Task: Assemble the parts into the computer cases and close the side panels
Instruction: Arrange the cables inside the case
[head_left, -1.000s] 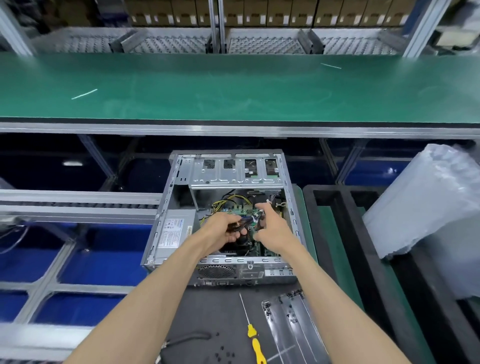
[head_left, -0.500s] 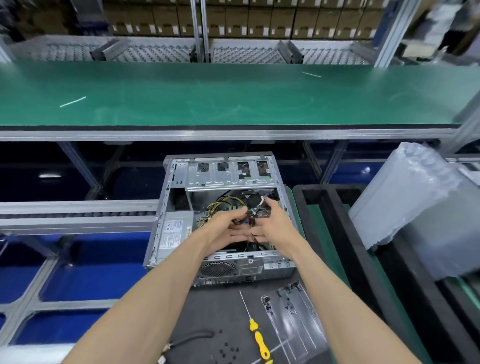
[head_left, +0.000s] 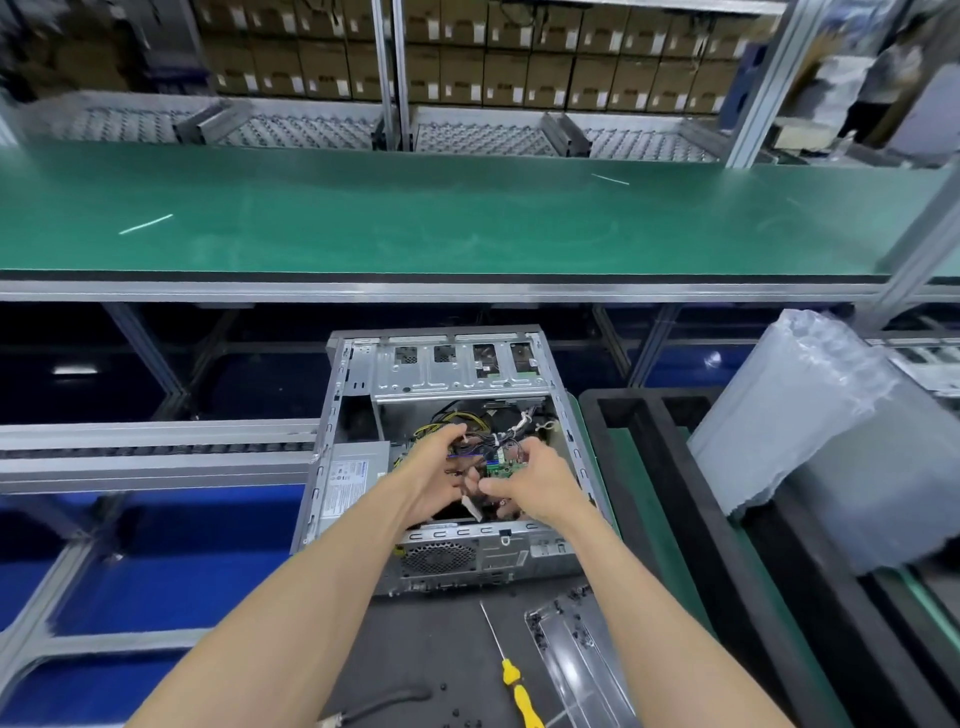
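An open silver computer case (head_left: 358, 395) lies on its side in front of me, side panel off. Inside I see a power supply (head_left: 350, 478), a tangle of yellow and black cables (head_left: 452, 423) and a bit of green motherboard (head_left: 501, 470). Both my hands are inside the case. My left hand (head_left: 434, 475) has its fingers curled around a bundle of cables. My right hand (head_left: 535, 486) pinches something small beside a white connector (head_left: 470, 506); what it holds is hidden by the fingers.
A yellow-handled screwdriver (head_left: 514, 686) and loose black screws (head_left: 467, 722) lie on the dark mat near me, beside a clear plastic tray (head_left: 582, 660). Black foam trays (head_left: 675, 467) and a roll of bubble wrap (head_left: 810, 415) stand to the right. A green conveyor (head_left: 415, 218) runs behind.
Both hands have come closer together and lower in the case, near its rear wall. My view has tilted up and shifted a little.
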